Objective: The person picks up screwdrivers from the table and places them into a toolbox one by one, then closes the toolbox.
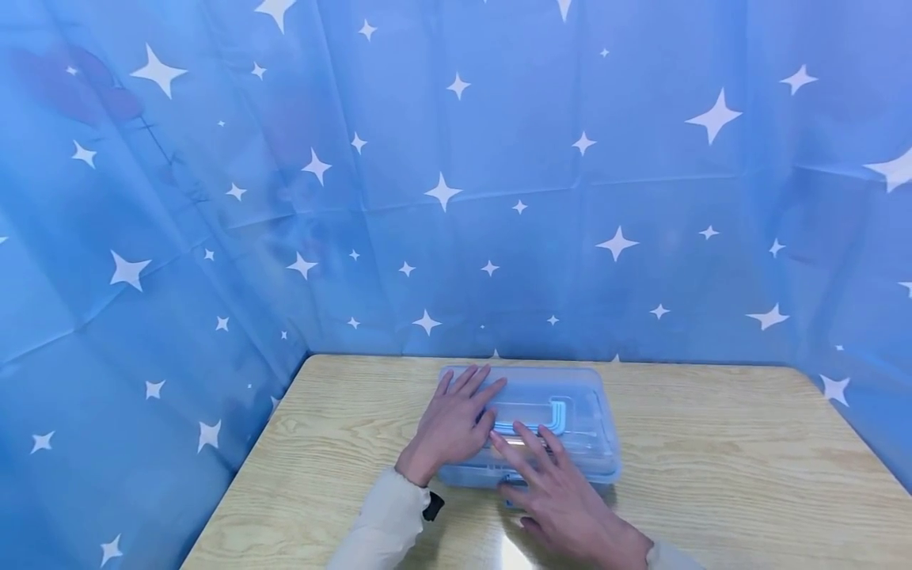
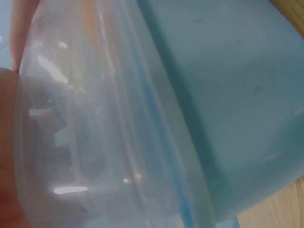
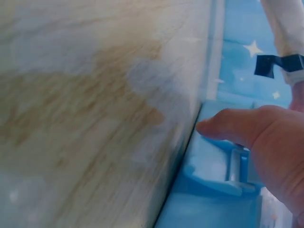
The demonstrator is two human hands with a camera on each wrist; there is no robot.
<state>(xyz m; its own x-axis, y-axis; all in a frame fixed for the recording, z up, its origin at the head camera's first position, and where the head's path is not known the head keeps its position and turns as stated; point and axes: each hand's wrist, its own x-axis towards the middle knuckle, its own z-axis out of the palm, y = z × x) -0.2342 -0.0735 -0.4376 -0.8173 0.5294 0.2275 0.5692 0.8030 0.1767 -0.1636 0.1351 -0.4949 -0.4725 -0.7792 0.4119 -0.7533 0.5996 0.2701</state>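
Note:
A light-blue plastic storage box (image 1: 463,475) with a clear lid (image 1: 584,388) stands near the back of the table. A blue carry handle (image 1: 559,416) lies flat on the lid. My left hand (image 1: 452,423) rests on the left part of the lid, fingers stretched out. At the front of the box is my right hand (image 1: 559,499), its fingers spread over the lid's front edge. In the right wrist view the thumb (image 3: 228,124) is at the blue front latch (image 3: 213,166). The left wrist view shows the lid and blue body (image 2: 237,95) close up.
The box stands on a wood-grain table (image 1: 712,475). A blue curtain with white stars (image 1: 499,198) hangs behind it and at the left side. A black band (image 1: 432,507) is at the left sleeve's cuff.

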